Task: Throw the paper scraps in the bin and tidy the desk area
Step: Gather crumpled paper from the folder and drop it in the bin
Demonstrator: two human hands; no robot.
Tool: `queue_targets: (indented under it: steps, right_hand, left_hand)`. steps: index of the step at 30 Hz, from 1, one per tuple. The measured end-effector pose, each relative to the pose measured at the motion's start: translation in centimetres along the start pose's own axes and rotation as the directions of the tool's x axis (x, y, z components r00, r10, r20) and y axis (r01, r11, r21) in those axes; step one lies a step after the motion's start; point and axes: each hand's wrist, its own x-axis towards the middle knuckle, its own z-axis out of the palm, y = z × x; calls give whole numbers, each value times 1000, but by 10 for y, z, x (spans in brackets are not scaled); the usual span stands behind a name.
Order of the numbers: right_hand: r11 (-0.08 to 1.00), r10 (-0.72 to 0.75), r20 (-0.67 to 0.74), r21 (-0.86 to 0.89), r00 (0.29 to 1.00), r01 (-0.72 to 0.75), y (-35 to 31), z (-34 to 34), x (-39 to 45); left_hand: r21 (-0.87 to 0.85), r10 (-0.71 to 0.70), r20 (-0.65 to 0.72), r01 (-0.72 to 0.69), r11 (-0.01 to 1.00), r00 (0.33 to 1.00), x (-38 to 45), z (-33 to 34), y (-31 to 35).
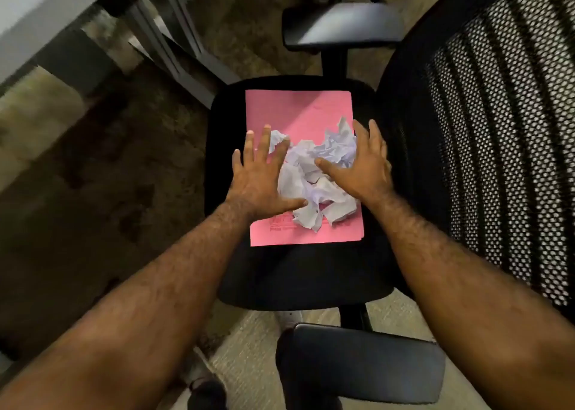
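A heap of crumpled white paper scraps (pixel 314 182) lies on a pink folder (pixel 295 111), which rests flat on the black seat of an office chair (pixel 298 272). My left hand (pixel 259 173) is spread wide on the left side of the heap, fingers apart, palm down on the folder and the scraps' edge. My right hand (pixel 362 163) is spread on the right side, thumb pressing into the scraps. Both hands flank the heap without closing on it. No bin is in view.
The chair's mesh backrest (pixel 485 135) rises at the right. One armrest (pixel 342 27) is beyond the seat, another armrest (pixel 361 363) is near me. A desk edge (pixel 40 8) and its dark legs (pixel 174 45) stand at upper left over brown carpet (pixel 93 167).
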Motion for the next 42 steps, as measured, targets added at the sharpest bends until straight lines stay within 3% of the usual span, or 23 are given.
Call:
queue_targets:
  steps: [10, 14, 20, 26, 29, 32, 36, 42]
  right_hand:
    - [954, -155, 219, -222, 963, 204, 16, 33, 46]
    - [932, -236, 151, -246, 960, 267, 16, 47, 47]
    - [944, -312, 58, -91, 948, 316, 19, 51, 50]
    - [922, -388, -1, -6, 922, 388, 18, 43, 48]
    - [929, -357, -48, 84, 933, 360, 14, 35, 53]
    - [955, -197, -52, 218, 979, 203, 7, 26, 56]
    - [928, -23, -58, 371, 998, 43, 0, 18, 57]
    - [859, 69, -20, 509, 997, -50, -5, 9, 52]
  left_hand:
    - [-56, 28, -19, -29, 998, 999, 14, 30, -10]
    - [-58, 34, -13, -35, 998, 999, 16, 36, -15]
    - [-59, 108, -37, -110, 992, 993, 30, 37, -11]
    - [41, 193, 44, -195, 980, 980, 49, 43, 1]
    - [91, 204, -30, -200, 976, 979, 51, 45, 4]
    - [94, 188, -83, -180, 979, 979, 46, 50, 3]
    - [23, 179, -102, -178, 984, 978, 33, 58, 0]
    - [-115, 148, -194, -173, 978, 970, 33, 42, 2]
